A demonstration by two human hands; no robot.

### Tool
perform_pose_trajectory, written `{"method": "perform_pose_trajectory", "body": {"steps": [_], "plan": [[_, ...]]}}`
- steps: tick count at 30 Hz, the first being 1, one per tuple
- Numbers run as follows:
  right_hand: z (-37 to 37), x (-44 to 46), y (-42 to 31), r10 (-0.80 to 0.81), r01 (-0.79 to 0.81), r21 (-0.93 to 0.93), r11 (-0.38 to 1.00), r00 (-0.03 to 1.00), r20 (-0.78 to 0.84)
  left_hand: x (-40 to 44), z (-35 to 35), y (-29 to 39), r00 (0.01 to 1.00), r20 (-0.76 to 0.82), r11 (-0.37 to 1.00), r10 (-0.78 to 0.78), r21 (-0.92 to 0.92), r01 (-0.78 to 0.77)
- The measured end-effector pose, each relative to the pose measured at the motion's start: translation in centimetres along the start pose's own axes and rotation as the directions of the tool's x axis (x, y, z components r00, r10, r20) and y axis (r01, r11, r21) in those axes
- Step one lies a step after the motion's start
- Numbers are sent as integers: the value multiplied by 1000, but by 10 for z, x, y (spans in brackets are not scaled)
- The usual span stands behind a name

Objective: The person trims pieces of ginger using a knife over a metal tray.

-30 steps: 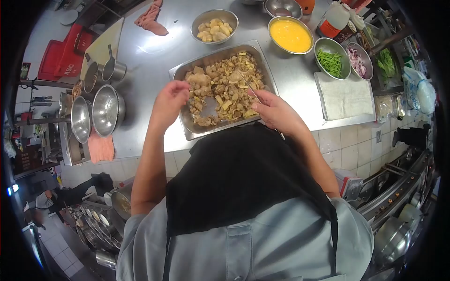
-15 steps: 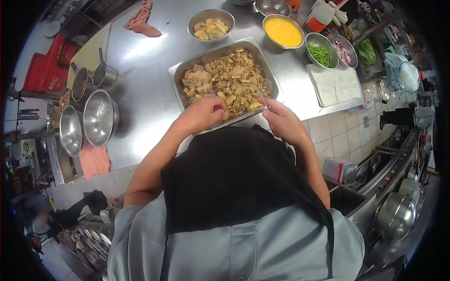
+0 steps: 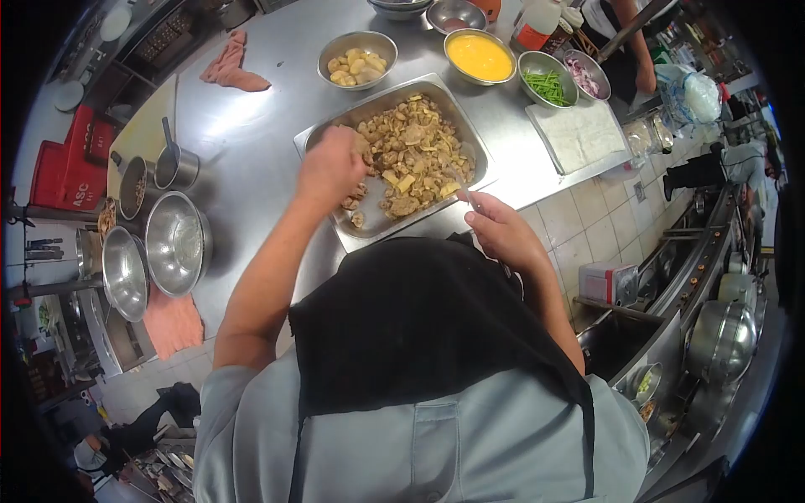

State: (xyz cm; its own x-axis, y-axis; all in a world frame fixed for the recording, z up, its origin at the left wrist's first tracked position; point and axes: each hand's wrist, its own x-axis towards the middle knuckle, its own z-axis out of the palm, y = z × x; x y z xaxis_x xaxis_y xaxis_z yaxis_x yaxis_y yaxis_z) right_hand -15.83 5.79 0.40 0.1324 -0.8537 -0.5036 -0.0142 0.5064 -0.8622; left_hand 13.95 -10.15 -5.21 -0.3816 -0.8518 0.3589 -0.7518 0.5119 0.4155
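A rectangular steel tray (image 3: 470, 101) holds a heap of brown, chunky meat (image 3: 419, 138) mixed with pale yellow pieces. My left hand (image 3: 331, 163) is over the tray's left end, its fingers curled closed around a brown chunk that is mostly hidden. A few loose bits lie below that hand, on the bare part of the tray floor. At the tray's right front corner, my right hand (image 3: 503, 230) grips a thin metal utensil (image 3: 466, 191). Its tip points into the food; the exact kind is unclear.
Behind the tray stand bowls of peeled potatoes (image 3: 358, 60), yellow liquid (image 3: 480, 57), green beans (image 3: 545, 80) and sliced onion (image 3: 587, 75). Steel bowls (image 3: 176, 243) and a handled pot (image 3: 178, 168) are at left. Another person's arm (image 3: 644, 71) shows at the upper right.
My left hand has moved from the tray's front edge to its left end, over the meat there. More tray floor shows at the front left. My right hand still holds the utensil.
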Motion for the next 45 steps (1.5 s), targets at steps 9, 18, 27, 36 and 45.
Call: {"method": "perform_pose_trajectory", "body": {"steps": [9, 18, 27, 36, 45], "plan": [[-4, 12, -15, -23, 21, -179, 984, 1000, -7, 44, -91, -26, 838, 476, 755, -266, -438, 488], [-6, 27, -1, -140, 142, -344, 928, 990, 29, 8, -13, 24, 934, 329, 989, -137, 101, 110], [-9, 30, 20, -179, 183, -323, 928, 983, 44, 35, -19, 4, 870, 418, 947, -262, 283, 149], [-6, 27, 2, -165, 191, -306, 933, 980, 108, 6, -15, 52, 885, 420, 973, -200, -21, 230], [25, 51, -25, -158, 176, -160, 971, 980, 119, 0, -31, 17, 820, 361, 276, -443, -816, 508]]}}
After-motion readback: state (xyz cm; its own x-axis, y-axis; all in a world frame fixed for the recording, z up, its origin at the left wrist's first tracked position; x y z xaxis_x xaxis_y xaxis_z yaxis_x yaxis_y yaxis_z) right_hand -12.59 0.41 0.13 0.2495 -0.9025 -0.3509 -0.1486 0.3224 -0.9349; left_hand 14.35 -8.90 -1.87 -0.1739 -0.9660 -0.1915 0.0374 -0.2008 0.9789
